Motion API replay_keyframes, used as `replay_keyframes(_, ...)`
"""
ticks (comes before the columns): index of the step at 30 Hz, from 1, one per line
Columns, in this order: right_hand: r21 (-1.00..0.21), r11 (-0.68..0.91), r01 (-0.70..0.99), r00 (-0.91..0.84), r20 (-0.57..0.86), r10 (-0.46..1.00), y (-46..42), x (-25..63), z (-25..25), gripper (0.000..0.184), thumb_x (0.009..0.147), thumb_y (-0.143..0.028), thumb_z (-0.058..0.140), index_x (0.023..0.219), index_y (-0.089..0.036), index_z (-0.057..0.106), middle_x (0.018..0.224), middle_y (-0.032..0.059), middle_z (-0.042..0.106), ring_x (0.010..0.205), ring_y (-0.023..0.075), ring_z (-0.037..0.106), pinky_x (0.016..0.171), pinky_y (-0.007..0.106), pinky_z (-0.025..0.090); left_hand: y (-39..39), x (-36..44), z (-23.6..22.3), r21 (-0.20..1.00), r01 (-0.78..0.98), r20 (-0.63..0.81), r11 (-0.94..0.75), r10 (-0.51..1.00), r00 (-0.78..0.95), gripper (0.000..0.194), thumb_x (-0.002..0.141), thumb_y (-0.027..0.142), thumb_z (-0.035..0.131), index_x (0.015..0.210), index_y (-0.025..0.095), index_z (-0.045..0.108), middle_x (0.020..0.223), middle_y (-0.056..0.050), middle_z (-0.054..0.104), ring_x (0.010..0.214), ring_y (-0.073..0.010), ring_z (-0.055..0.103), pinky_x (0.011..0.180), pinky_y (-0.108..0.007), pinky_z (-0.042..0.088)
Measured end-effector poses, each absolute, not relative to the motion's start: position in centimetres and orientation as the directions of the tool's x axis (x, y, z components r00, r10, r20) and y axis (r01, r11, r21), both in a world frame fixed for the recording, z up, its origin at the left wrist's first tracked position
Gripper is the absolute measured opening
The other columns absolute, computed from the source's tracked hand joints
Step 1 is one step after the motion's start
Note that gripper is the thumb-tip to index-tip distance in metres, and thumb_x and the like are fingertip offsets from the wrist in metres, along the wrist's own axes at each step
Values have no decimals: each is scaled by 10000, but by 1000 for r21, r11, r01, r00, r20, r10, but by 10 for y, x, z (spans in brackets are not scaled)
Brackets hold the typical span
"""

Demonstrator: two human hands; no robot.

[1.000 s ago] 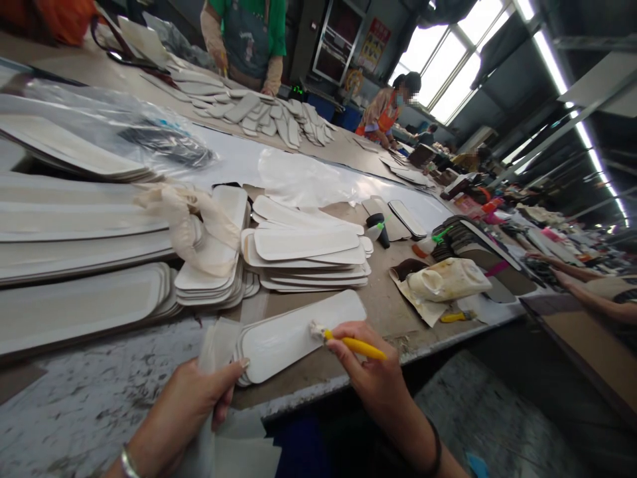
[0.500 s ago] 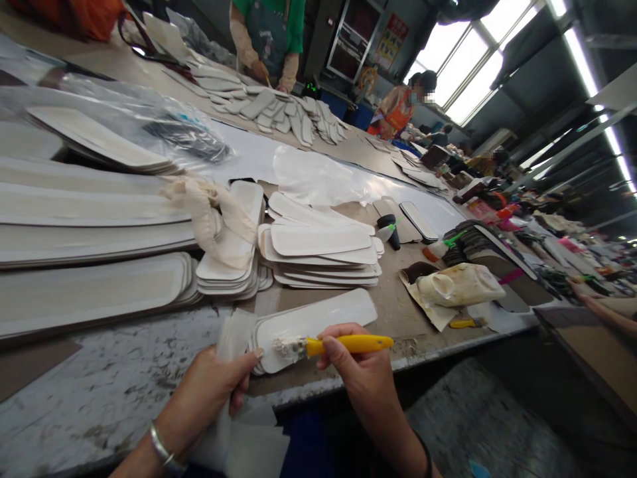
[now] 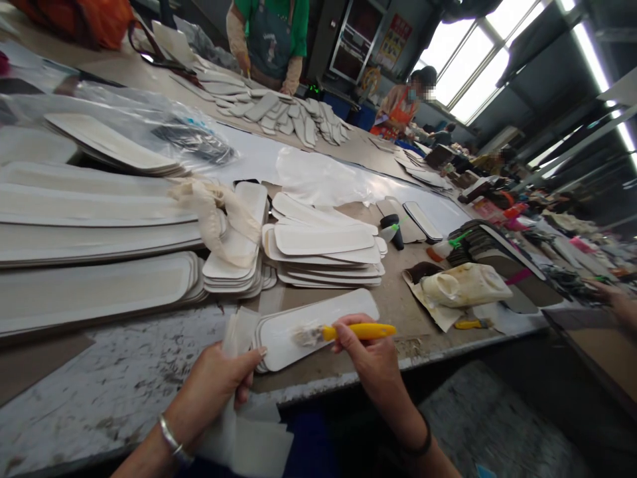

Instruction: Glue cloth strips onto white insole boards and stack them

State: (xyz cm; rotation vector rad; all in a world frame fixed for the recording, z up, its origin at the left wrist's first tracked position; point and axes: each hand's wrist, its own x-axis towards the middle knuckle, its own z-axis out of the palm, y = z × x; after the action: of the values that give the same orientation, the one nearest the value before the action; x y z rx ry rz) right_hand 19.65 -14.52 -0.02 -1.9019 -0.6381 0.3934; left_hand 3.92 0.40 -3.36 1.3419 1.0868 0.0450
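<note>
My right hand (image 3: 365, 348) is closed around the yellow handle of a brush (image 3: 359, 331). The brush's bristles rest on the top piece of a small stack of long white panels with rounded corners (image 3: 328, 322), near the table's front edge. My left hand (image 3: 223, 372) grips a bundle of thin, pale translucent sheets (image 3: 239, 332), which hangs down over the edge. Its thumb touches the left end of the white panels. Just behind stand more stacked white panels (image 3: 323, 240) and a neighbouring pile with a crumpled cream cloth (image 3: 236, 232) on it.
Longer panels (image 3: 89, 285) are piled at the left. To the right lie a stained plastic jug (image 3: 465, 284) on its side, a second yellow-handled brush (image 3: 472, 324) and a green-tipped bottle (image 3: 391, 231). Across the table a co-worker (image 3: 271, 46) stands behind scattered grey pieces (image 3: 283, 113).
The brush and my right hand have moved a little right and up along the top white panel. My left hand keeps its hold on the sheets. The view has shifted slightly.
</note>
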Motion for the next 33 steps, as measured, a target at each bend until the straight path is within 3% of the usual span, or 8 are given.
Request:
replay_keyframes(5,-734,-572,368,923,213,320,-186,259,3,476,704,-646,639,787,-177,642,541,34,660,540,230,659,559,322,500,2,38,-32,799,508,-590,323,588,554,426,566,567,586,352,215,477,326,-10,469,368,-128,422,463,-272,352)
replay_keyframes(9,-698,-566,439,897,303,322,-197,265,16,471,739,-638,615,804,-172,642,559,35,655,557,230,658,559,324,495,4,38,-31,807,472,-582,356,618,529,426,542,587,633,430,196,505,358,-6,507,361,-125,437,437,-265,346)
replay_keyframes(12,-679,-544,493,870,369,328,-194,254,24,449,797,-622,564,799,-179,637,607,43,650,599,225,642,589,332,493,5,33,-20,842,418,-520,340,718,463,393,555,555,652,651,185,559,416,32,540,374,-135,459,412,-262,353)
replay_keyframes(16,-735,-329,593,765,386,516,-182,235,33,359,900,-516,494,757,-209,611,790,75,652,808,235,636,728,343,502,-3,22,5,866,314,-500,390,684,531,334,667,433,560,861,162,568,445,65,523,409,-114,447,458,-246,379)
replay_keyframes(20,-838,-194,509,582,170,795,-151,196,35,330,926,-450,479,734,-207,594,633,5,561,577,147,548,543,244,465,-23,19,23,798,203,-527,568,493,693,469,681,407,590,1072,155,535,577,43,599,452,-100,464,478,-233,363)
replay_keyframes(25,-974,-189,125,415,-122,902,-114,150,17,295,794,-469,645,740,-186,579,608,-32,569,549,116,526,527,207,448,-41,21,24,834,240,-460,496,387,799,339,739,461,566,613,146,586,475,-4,546,457,-96,464,507,-234,362)
replay_keyframes(27,-977,-213,-16,421,-200,885,-109,145,10,326,771,-483,663,695,-195,531,523,-54,530,469,110,498,468,209,419,-42,24,20,828,243,-466,506,379,800,346,714,477,593,601,151,583,471,-9,557,441,-100,475,490,-237,365)
replay_keyframes(33,-948,-221,229,529,-69,846,-128,143,3,319,760,-495,683,630,-214,606,484,-29,557,448,150,522,438,235,433,-48,25,22,743,135,-513,656,429,743,286,714,398,648,582,151,590,466,-9,560,410,-108,510,461,-252,407)
